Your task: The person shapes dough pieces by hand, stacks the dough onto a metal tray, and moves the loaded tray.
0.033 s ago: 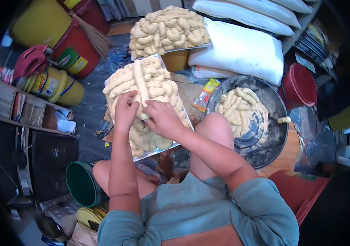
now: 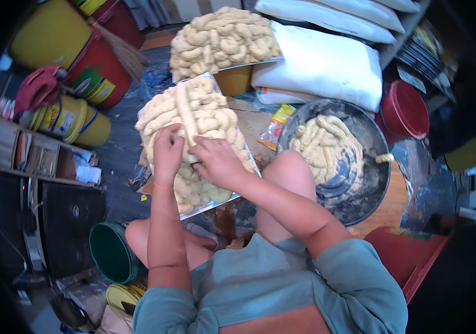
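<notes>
A metal tray (image 2: 215, 205) heaped with pale twisted dough pieces (image 2: 210, 119) lies in front of my knees. My left hand (image 2: 168, 151) and my right hand (image 2: 218, 161) meet over the middle of the heap. Both pinch the near end of a long dough strip (image 2: 184, 108) that runs away from me across the pile. Farther off stands a second tray (image 2: 224, 39) piled with the same twists. To my right, beside my raised knee, a dark round pan (image 2: 372, 186) holds more dough pieces (image 2: 327, 146).
White sacks (image 2: 327, 64) lie at the back right, with a red lidded bucket (image 2: 406, 108) beside them. Yellow and red drums (image 2: 96, 72), a broom (image 2: 122, 51) and yellow tins (image 2: 73, 119) stand at left. A green bucket (image 2: 112, 250) sits by my left leg. A yellow packet (image 2: 278, 121) lies between tray and pan.
</notes>
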A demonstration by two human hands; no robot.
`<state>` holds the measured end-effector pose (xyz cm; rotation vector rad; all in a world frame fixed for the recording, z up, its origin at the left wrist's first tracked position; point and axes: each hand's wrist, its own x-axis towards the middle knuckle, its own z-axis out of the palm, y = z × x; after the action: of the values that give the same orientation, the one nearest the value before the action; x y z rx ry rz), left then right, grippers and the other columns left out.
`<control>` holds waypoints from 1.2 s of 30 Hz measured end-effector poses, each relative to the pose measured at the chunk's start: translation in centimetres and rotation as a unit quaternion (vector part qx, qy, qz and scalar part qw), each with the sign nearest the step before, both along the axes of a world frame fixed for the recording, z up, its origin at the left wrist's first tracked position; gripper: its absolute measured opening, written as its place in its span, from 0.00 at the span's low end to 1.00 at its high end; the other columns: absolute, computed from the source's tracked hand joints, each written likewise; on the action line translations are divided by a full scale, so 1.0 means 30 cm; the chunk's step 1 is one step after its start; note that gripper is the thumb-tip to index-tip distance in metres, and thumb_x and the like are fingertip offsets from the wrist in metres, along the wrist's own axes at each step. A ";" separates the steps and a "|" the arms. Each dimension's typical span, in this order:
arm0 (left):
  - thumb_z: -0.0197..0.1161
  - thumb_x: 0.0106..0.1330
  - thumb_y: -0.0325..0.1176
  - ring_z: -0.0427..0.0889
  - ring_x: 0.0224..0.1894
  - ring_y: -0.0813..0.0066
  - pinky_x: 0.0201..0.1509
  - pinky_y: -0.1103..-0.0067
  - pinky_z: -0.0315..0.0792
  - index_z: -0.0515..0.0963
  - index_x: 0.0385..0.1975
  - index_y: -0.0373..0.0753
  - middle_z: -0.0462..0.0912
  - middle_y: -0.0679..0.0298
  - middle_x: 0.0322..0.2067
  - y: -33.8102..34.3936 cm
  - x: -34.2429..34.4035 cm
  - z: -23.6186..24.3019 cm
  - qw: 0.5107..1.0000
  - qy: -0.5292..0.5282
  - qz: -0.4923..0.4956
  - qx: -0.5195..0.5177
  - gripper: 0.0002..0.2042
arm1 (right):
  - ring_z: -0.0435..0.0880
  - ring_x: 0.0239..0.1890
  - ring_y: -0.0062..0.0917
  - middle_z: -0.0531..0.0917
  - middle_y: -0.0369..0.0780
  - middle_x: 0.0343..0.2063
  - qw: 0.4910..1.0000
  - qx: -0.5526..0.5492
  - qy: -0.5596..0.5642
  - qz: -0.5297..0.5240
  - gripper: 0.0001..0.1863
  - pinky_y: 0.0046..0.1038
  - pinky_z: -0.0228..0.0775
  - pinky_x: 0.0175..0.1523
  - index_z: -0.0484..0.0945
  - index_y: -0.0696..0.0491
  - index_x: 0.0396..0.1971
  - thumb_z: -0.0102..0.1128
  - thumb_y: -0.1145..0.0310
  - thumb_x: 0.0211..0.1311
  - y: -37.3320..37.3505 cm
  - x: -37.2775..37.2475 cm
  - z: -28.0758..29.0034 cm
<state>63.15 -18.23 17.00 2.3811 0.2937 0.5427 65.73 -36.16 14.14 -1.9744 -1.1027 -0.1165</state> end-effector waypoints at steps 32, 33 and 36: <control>0.50 0.70 0.54 0.52 0.72 0.48 0.73 0.58 0.45 0.75 0.57 0.39 0.59 0.47 0.67 -1.079 0.328 -0.322 0.894 0.191 -0.363 0.178 0.26 | 0.84 0.37 0.34 0.85 0.46 0.35 0.789 -0.088 0.449 -0.411 0.15 0.33 0.74 0.44 0.80 0.54 0.40 0.64 0.66 0.51 -1.035 0.108 -1.131; 0.50 0.70 0.54 0.52 0.72 0.48 0.73 0.58 0.45 0.75 0.57 0.39 0.59 0.47 0.67 -1.083 0.327 -0.338 0.893 0.193 -0.363 0.180 0.26 | 0.84 0.41 0.38 0.84 0.47 0.36 0.781 -0.064 0.464 -0.414 0.15 0.35 0.74 0.47 0.80 0.53 0.40 0.63 0.67 0.51 -1.006 0.112 -1.131; 0.51 0.70 0.52 0.53 0.71 0.48 0.73 0.60 0.46 0.75 0.56 0.38 0.61 0.47 0.67 -1.131 0.316 -0.369 0.902 0.182 -0.358 0.158 0.25 | 0.82 0.46 0.42 0.83 0.48 0.39 0.765 -0.035 0.476 -0.433 0.17 0.37 0.73 0.51 0.80 0.51 0.42 0.62 0.69 0.49 -1.002 0.115 -1.187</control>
<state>72.64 -52.15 5.92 2.6499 -0.5481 -0.2230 69.19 -66.22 -21.46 -2.0237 0.4977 0.4181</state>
